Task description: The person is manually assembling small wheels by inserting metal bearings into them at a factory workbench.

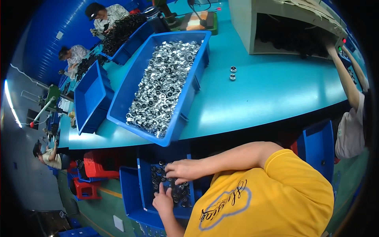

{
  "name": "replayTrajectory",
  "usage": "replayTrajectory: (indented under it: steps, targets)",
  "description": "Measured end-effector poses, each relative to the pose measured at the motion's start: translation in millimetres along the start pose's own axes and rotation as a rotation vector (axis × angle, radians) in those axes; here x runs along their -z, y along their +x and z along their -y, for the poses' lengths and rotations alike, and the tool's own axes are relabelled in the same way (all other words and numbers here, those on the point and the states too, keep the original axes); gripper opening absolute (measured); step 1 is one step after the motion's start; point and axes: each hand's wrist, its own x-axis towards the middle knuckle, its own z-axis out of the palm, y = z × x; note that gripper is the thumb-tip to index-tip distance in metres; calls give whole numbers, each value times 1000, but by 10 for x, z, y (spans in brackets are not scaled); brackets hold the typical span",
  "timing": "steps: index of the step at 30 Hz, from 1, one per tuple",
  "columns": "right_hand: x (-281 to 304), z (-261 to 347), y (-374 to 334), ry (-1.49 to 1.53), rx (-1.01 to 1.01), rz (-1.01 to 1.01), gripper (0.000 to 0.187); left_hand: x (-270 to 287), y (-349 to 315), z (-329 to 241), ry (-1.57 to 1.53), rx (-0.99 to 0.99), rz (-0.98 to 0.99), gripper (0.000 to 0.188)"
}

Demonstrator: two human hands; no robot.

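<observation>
Both my hands reach into a blue bin [140,179] that sits below the table's edge. Small round dark pieces with pale rings [154,181] lie in it; their exact kind is too small to tell. My right hand [184,170] hovers palm down over the pieces, its fingers slightly bent and apart. Beside it, nearer the bottom of the picture, is my left hand [163,200], index finger stretched out and thumb apart, by the pieces at the bin's side. Neither hand visibly grips a piece, though some fingertips are partly hidden.
On the turquoise table [252,94] stands a large blue tub [114,114] full of shiny silver-and-black round parts. Two such parts [233,73] lie alone. An emptied-looking blue tub [92,96], a beige box machine [241,27], red stools [94,164] and several co-workers surround me.
</observation>
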Motion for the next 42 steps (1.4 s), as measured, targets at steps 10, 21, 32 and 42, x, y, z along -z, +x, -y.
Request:
replayTrajectory:
  steps: [10, 21, 32, 42]
  targets:
    - [3173, -185, 497, -657, -347, -363, 34, 2290, 1603, -1186, -330, -732, -370, 83]
    - [2848, -960, 1144, -483, -931, 456, 128, 1691, 3253, -1739, -55, -585, 246, 127]
    - [2711, -1168, 1303, -316, -801, 64, 65, 1957, 3336, -2037, -892, -464, 176, 52]
    - [3447, -668, 667, -307, -581, -453, 83, 2807, 2991, -2856, -773, -752, -176, 37]
